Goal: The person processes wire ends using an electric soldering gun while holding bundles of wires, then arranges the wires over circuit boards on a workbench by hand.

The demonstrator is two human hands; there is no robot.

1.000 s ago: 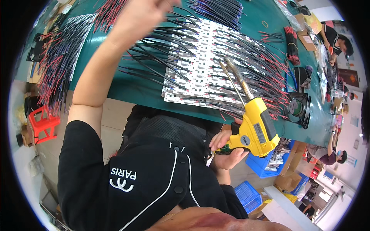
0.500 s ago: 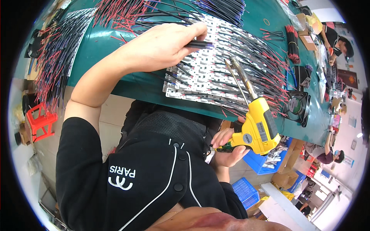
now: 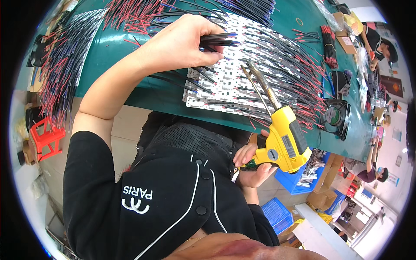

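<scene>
My left hand (image 3: 184, 45) is closed around a small bundle of black wires (image 3: 219, 40), whose purple-tinted ends point right. It hovers over a panel of white circuit boards (image 3: 225, 89) on the green table. Rows of black and red wires (image 3: 281, 65) fan out from the panel toward the right. My right hand (image 3: 255, 167) grips a yellow soldering gun (image 3: 284, 141) by its handle, in front of the table edge. The gun's long metal tip points up and left, over the middle of the panel. Whether it touches a board I cannot tell.
A second wired panel (image 3: 89, 52) lies at the left, its wires hanging over the edge. A black fan (image 3: 336, 119) stands at the right. Below are blue crates (image 3: 277, 216) and a red stool (image 3: 45, 138). Two people work at the far right.
My left hand has turned and shifted slightly left, so more of the wire bundle shows. The soldering gun has moved a little left and up with my right hand.
</scene>
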